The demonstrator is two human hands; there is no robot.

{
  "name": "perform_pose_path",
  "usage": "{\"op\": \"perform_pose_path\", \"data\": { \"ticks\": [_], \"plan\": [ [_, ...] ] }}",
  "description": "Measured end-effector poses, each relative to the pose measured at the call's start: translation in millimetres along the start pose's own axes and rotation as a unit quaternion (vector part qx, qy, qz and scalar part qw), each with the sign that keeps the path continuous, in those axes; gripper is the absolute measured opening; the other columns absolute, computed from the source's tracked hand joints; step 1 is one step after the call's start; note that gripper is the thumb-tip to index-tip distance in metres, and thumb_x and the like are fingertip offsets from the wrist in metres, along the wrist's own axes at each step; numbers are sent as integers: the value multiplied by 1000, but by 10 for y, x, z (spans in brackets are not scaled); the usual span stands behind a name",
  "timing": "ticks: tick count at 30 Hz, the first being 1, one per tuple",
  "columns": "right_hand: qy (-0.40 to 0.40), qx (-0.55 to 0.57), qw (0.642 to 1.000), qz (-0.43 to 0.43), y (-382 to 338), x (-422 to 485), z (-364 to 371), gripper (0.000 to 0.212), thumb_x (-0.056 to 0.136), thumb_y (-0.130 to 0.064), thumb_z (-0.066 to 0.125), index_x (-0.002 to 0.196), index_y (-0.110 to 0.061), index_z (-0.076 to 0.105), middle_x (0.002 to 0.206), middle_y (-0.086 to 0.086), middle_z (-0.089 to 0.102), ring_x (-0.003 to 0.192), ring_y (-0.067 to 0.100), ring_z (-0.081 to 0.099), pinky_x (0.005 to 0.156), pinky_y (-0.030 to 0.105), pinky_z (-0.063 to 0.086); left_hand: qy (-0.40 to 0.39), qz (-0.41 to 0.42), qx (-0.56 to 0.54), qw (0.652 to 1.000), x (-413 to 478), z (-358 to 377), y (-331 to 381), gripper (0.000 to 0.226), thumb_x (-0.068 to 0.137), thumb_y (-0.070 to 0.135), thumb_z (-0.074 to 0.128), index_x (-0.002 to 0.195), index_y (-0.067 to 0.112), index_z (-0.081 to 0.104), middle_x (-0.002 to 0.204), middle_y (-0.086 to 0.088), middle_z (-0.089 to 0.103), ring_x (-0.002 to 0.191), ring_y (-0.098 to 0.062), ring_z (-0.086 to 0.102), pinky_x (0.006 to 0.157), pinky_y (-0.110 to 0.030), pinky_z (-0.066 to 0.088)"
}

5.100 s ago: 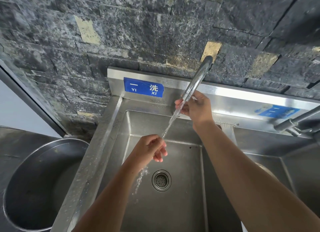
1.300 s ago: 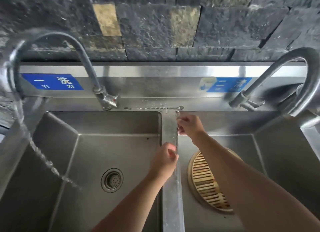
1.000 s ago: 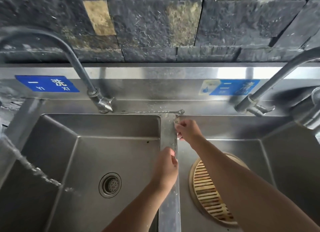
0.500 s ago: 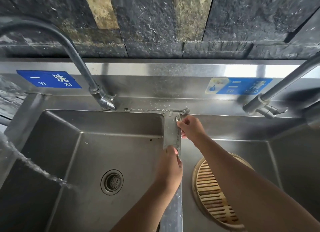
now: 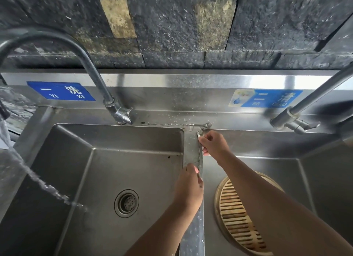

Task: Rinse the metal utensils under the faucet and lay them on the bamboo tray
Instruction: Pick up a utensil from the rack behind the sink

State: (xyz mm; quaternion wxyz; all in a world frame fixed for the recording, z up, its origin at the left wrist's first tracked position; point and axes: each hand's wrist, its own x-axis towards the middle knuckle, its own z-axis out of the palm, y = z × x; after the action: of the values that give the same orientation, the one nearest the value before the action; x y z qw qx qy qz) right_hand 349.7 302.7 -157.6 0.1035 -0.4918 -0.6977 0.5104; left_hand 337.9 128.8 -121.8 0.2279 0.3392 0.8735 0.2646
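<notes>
A double-basin stainless steel sink fills the view, set against a wall of rough dark stone blocks with a few tan ones among them. Two blue labels sit on the steel backsplash, one above each basin. The curved grey metal faucet over the left basin is swung out to the left, and its stream of water falls slantwise along the left side of that basin, short of the round drain strainer.

On the narrow steel divider between the basins lies a thin twisted metal utensil, running along the divider's right edge. The right hand pinches its far end near the back ledge; the left hand closes on its near end. A second thin twisted metal utensil lies crosswise on the back ledge, just behind the divider, untouched.

The round slatted bamboo tray rests on the floor of the right basin, near its front left; the right forearm crosses over it and hides its upper right part. The second faucet is cut off at the right edge, its spout out of view. The left faucet's spout end is blurred at the left edge. The utensil's tips are too small to make out under the fingers.
</notes>
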Motion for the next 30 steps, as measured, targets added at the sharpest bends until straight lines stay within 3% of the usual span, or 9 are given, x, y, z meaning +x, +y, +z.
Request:
{"op": "perform_pose_path", "data": {
  "ticks": [8, 14, 19, 26, 30],
  "plan": [
    [3, 6, 1000, 5, 8, 3, 2, 20, 90, -20, 66, 78, -7, 56, 67, 9, 64, 45, 9, 63, 59, 37, 61, 2, -1, 0, 1000, 19, 20, -16, 18, 89, 9, 52, 107, 12, 56, 99, -6, 61, 87, -21, 59, 72, -29, 46],
    [9, 25, 1000, 15, 11, -23, -1, 21, 90, -22, 67, 77, -9, 57, 66, 7, 64, 44, 7, 61, 56, 33, 61, -5, -9, -9, 1000, 36, -15, -24, 18, 91, 17, 54, 109, 12, 55, 97, -7, 64, 88, -24, 62, 76, -34, 48],
    [17, 39, 999, 33, -37, -186, -63, 21, 88, -16, 64, 84, 4, 60, 67, 12, 67, 49, 14, 63, 58, 37, 62, -34, -24, -45, 998, 3, -115, -19, 18, 94, 17, 57, 110, 11, 57, 102, -6, 65, 94, -20, 62, 82, -31, 50],
    [36, -8, 999, 18, -279, -513, -81, 21, 86, -13, 58, 66, -7, 63, 54, 4, 67, 44, 11, 62, 62, 42, 63, -118, 5, -19, 993, -173, -479, -249, 23, 95, 19, 57, 115, 10, 61, 109, -8, 66, 103, -22, 62, 89, -28, 48],
    [28, -20, 999, 15, -514, -701, 41, 17, 85, -10, 55, 70, -7, 62, 51, 3, 65, 46, 16, 64, 62, 42, 61, -122, 4, -9, 992, -202, -851, -535, 21, 95, 16, 55, 113, 11, 65, 109, -7, 69, 104, -21, 63, 89, -28, 49]
  ]
}}
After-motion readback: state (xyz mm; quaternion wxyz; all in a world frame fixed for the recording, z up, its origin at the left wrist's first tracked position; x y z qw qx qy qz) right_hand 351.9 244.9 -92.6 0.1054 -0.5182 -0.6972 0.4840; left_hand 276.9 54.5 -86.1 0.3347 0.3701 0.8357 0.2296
